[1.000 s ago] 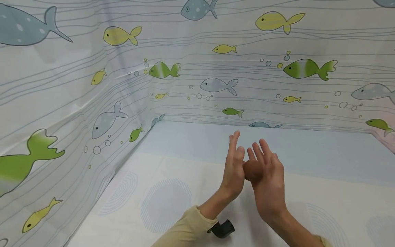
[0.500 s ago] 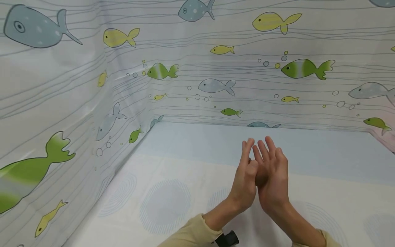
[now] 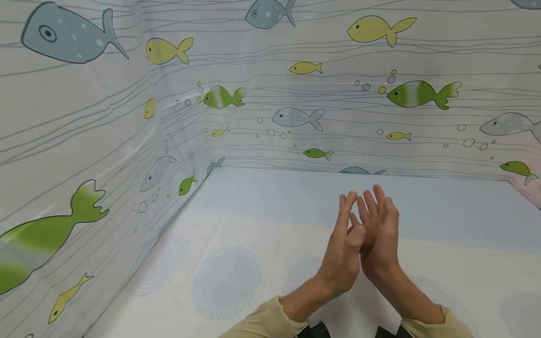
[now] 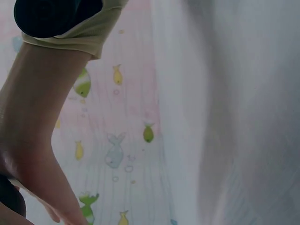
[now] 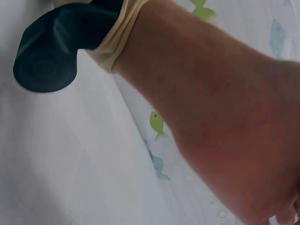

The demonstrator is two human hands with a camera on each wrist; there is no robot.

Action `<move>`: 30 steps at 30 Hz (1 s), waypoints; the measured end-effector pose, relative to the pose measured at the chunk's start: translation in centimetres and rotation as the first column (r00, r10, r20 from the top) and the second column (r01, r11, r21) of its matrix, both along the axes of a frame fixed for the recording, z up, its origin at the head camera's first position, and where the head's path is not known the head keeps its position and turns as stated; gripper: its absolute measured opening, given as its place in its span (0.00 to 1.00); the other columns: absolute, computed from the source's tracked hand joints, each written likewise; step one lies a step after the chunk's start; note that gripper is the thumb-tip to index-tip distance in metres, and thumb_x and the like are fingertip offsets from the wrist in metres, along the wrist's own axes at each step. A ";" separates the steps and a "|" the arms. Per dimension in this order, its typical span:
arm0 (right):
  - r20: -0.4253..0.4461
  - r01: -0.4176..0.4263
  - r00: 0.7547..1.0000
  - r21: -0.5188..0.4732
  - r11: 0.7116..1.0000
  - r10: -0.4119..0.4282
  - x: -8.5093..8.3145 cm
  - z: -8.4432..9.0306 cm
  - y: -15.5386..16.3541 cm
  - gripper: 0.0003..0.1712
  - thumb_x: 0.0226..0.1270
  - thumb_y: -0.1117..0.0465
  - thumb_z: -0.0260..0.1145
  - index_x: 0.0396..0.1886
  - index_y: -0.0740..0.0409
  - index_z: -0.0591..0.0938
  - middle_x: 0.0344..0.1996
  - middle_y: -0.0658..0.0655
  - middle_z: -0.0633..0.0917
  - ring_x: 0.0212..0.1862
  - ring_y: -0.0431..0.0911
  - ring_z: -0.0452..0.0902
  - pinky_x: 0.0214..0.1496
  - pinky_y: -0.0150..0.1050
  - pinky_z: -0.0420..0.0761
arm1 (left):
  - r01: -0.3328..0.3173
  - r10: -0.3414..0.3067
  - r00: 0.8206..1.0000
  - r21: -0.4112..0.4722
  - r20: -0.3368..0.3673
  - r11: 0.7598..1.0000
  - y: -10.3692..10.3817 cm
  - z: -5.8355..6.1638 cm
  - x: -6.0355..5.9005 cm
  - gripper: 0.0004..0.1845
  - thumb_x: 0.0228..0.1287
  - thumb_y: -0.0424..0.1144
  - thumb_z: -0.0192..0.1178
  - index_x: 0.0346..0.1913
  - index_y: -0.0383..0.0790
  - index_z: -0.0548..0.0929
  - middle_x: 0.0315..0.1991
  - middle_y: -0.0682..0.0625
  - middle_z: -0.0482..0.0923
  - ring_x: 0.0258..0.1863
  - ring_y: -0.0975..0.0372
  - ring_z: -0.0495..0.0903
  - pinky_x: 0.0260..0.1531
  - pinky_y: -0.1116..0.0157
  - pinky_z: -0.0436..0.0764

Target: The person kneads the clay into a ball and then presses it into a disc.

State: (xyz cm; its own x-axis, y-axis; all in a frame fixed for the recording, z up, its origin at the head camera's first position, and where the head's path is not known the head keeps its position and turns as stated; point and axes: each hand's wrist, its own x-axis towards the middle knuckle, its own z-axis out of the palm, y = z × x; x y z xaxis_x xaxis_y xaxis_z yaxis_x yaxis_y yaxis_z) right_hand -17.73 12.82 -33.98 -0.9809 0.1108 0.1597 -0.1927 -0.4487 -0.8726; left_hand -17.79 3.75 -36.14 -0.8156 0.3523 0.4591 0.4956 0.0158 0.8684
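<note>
A brown ball (image 3: pixel 368 242) sits between the two palms, raised over the table, and mostly hidden by them in the head view. My left hand (image 3: pixel 343 251) presses it from the left, fingers fairly straight and pointing up and away. On the other side my right hand (image 3: pixel 382 237) faces it with its palm, fingers extended and slightly spread. At its lower left corner the left wrist view catches a dark rounded edge of the ball (image 4: pixel 11 201) beside the right hand (image 4: pixel 44 183). The left hand (image 5: pixel 248 173) and forearm fill much of the right wrist view.
Below the hands lies a white table cover (image 3: pixel 169 263) with pale blue circles and a light blue band at the back. Fish-patterned curtains (image 3: pixel 253 56) rise behind and at the left. Black wrist cameras (image 3: pixel 314 331) show at the sleeves.
My left hand has moved right and the right hand slightly right too. The palms have come closer and slid against each other, covering more of the brown ball, which was plainly visible before.
</note>
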 end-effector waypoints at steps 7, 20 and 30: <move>0.033 0.003 0.999 0.000 1.000 -0.003 -0.4 -1.0 -0.2 0.38 0.75 0.35 0.36 0.80 0.37 0.43 0.80 0.45 0.44 0.80 0.42 0.41 0.79 0.44 0.45 | -0.036 0.036 0.999 0.020 -0.005 0.999 -0.3 0.4 -0.2 0.35 0.73 0.63 0.29 0.79 0.56 0.47 0.78 0.65 0.43 0.78 0.67 0.36 0.75 0.57 0.53; 0.032 -0.085 0.996 0.099 0.991 0.082 1.4 -2.0 -2.8 0.38 0.77 0.35 0.31 0.81 0.41 0.45 0.79 0.48 0.54 0.79 0.43 0.47 0.78 0.51 0.44 | -0.148 0.146 0.989 0.109 0.031 0.983 -1.4 -0.5 -2.6 0.34 0.74 0.57 0.33 0.79 0.52 0.52 0.78 0.64 0.45 0.79 0.65 0.39 0.75 0.48 0.46; -0.032 -0.098 0.994 0.083 0.992 0.101 2.1 -1.1 -2.9 0.40 0.76 0.35 0.33 0.81 0.44 0.41 0.79 0.46 0.50 0.79 0.46 0.44 0.78 0.54 0.44 | -0.195 0.186 0.980 0.134 0.072 0.972 -2.1 -1.1 -3.7 0.33 0.73 0.62 0.34 0.78 0.59 0.53 0.78 0.66 0.46 0.78 0.66 0.39 0.74 0.50 0.50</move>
State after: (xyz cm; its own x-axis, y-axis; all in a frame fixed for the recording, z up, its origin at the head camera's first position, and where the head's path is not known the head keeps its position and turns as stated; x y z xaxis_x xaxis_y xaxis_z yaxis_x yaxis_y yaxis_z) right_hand -15.59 9.95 -35.09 -0.9798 -0.0015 0.2001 -0.1833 -0.3947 -0.9003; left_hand -21.50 1.61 -37.28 -0.8881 0.1236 0.4426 0.4439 -0.0183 0.8959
